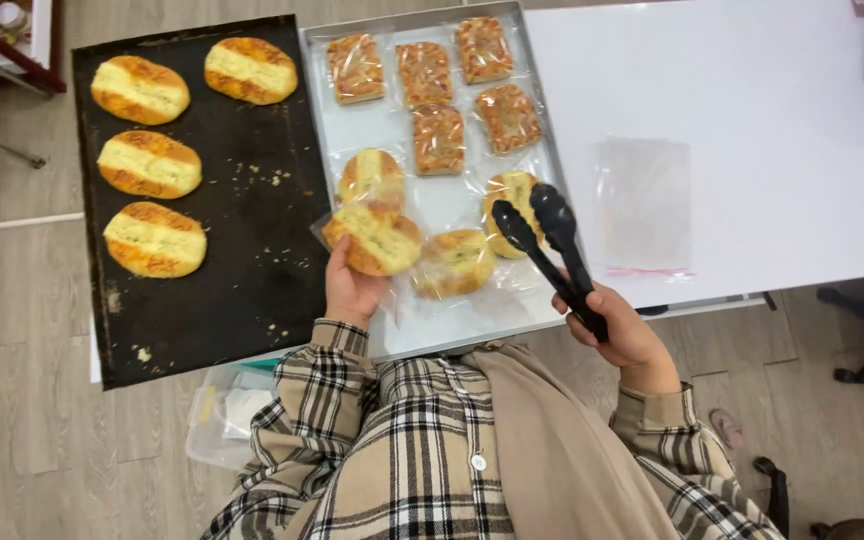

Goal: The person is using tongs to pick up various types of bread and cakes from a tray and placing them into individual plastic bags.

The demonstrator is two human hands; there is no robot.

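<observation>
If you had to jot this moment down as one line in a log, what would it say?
left hand: holds bagged bun over silver tray | right hand: grips black tongs, empty | dark tray: four bare buns

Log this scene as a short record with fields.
left hand: holds bagged bun
right hand: holds black tongs, tips apart over the silver tray
black tray: four bare buns, crumbs
silver tray: five bagged square breads, four bagged buns including the held one
table: clear bags lying flat
</observation>
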